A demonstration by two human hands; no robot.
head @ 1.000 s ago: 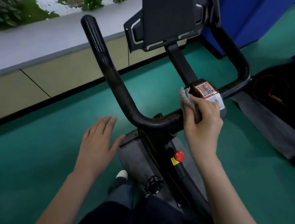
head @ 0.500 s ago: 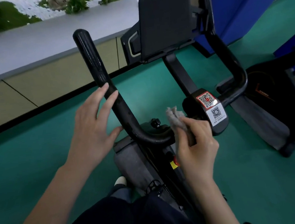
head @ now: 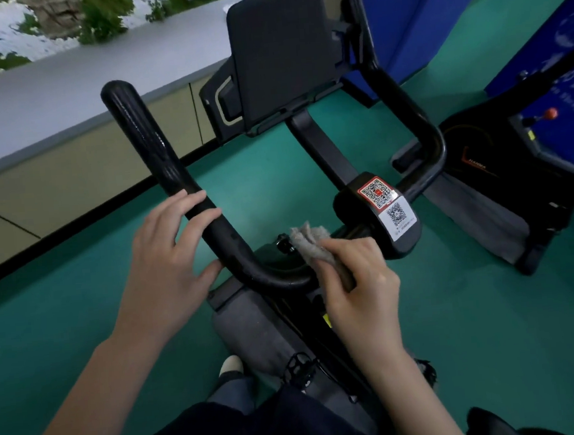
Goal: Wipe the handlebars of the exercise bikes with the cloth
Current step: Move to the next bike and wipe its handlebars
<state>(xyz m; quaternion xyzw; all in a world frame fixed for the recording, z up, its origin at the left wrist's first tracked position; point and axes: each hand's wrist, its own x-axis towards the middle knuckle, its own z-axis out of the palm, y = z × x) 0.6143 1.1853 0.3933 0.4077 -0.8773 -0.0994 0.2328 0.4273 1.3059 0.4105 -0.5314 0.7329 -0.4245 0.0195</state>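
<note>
A black U-shaped handlebar (head: 156, 148) of an exercise bike fills the middle of the head view, with a left arm rising toward the wall and a right arm (head: 404, 105) behind the console. My left hand (head: 168, 257) wraps the left arm just above its bend, fingers over the top and thumb underneath. My right hand (head: 359, 280) holds a crumpled grey cloth (head: 310, 241) against the crossbar, between the bend and the centre clamp (head: 381, 216) with two QR stickers.
A dark console screen (head: 283, 53) stands on the stem ahead. A second bike (head: 501, 166) sits to the right on a grey mat, by a blue panel (head: 410, 12). A grey ledge and beige wall run along the left. The floor is green.
My left hand rose from beside the bike and took hold of the left handlebar arm. My right hand slid the cloth leftward from the centre clamp along the crossbar.
</note>
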